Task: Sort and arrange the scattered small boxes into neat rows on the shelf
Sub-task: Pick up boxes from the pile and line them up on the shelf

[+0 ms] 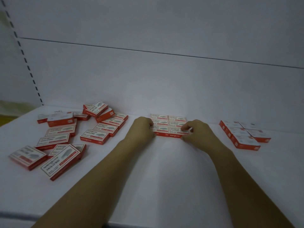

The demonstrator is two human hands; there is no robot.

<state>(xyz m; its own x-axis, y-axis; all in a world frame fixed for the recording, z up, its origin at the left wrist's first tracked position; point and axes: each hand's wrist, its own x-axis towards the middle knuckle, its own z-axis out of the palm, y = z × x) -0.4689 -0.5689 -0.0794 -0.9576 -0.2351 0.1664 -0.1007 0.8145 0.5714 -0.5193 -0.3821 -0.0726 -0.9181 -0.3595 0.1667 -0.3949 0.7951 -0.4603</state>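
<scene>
The white shelf carries a scattered heap of staple boxes at far left, a squared block of them at centre against the back wall, and another neat group at right. Both hands flank the centre block — left hand curled against its left edge, right hand with fingers pinched on the front-right box. The loose boxes lie leftward, nearer the left hand — long axes every which way.

Red-and-white staple boxes lay flat in a tidy two-wide block mid-shelf, loose jumbled pile at left, smaller neat group at right.
</scene>
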